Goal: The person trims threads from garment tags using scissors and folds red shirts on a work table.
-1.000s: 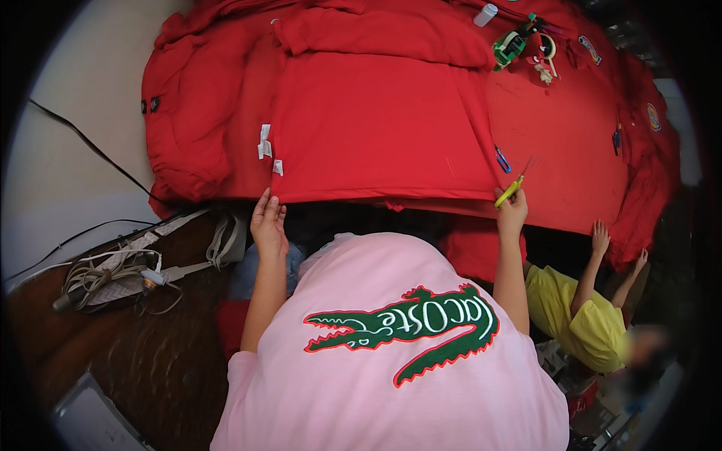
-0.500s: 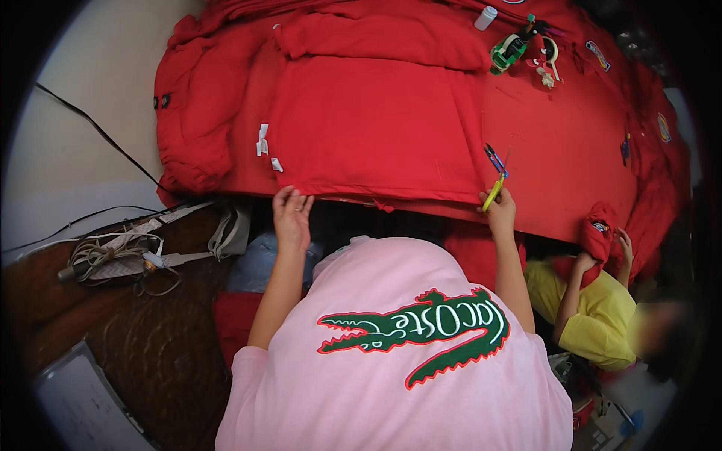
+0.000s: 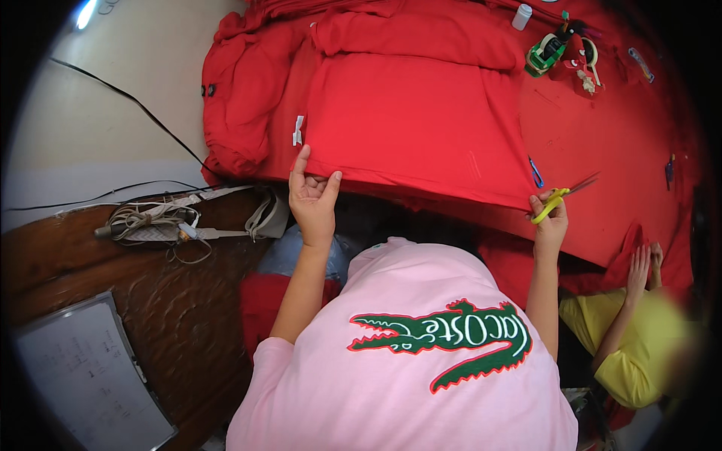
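Observation:
A red garment (image 3: pixel 421 120) lies spread on the red-covered table, its hem along the near edge. At the hem's left corner is my left hand (image 3: pixel 313 207), thumb and index finger apart, touching the cloth and gripping nothing that I can see. My right hand (image 3: pixel 551 222) is closed on yellow-handled scissors (image 3: pixel 554 204) at the hem's right corner. Their blades point to the right, over the table. A pair of small blue thread snips (image 3: pixel 535 173) rests just above them, at the garment's right edge. White labels (image 3: pixel 298 131) stick out on the left side.
Folded red garments (image 3: pixel 244 105) are heaped at the left. A green tape dispenser (image 3: pixel 545 55) and a white bottle (image 3: pixel 521 16) stand at the far right. A co-worker in a yellow shirt (image 3: pixel 632 346) handles red cloth on the right. Coiled cables (image 3: pixel 154 223) lie at the left.
My left thumb has spread away from the fingers. The scissors have turned, so the blades now point right instead of up. The whole view has shifted, and the co-worker's hands have moved.

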The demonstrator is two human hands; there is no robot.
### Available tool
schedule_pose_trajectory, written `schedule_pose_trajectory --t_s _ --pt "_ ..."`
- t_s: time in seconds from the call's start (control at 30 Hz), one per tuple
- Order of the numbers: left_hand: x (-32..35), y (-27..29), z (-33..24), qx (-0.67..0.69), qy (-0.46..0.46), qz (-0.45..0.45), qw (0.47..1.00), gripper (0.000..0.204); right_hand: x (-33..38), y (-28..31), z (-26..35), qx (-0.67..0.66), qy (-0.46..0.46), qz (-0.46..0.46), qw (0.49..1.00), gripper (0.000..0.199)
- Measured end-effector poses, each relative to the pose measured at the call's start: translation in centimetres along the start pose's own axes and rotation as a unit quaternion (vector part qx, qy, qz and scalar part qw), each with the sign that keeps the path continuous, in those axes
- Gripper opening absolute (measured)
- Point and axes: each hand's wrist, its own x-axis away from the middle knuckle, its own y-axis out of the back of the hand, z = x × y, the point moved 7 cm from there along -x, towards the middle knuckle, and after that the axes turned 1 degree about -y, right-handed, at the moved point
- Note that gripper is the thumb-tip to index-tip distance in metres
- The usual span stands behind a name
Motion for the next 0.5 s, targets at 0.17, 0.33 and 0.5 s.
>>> schedule_pose_trajectory --t_s 0.17,0.33,0.5 --pt "-0.9 -1.3 -2.4 -0.01 -0.007 0.019 1.0 0.086 0.2 1.0 0.2 -0.008 -0.039 -0.028 0.999 0.021" --pt "-1.9 -1.7 -3.6 0.013 -0.03 0.023 0.999 0.108 0.3 1.1 0.9 0.008 -0.04 -0.037 0.998 0.024" --pt "-2.8 -1.0 -3.8 -0.011 -0.04 0.046 0.998 0.117 0.2 1.3 1.8 0.002 -0.025 -0.036 0.999 0.029"
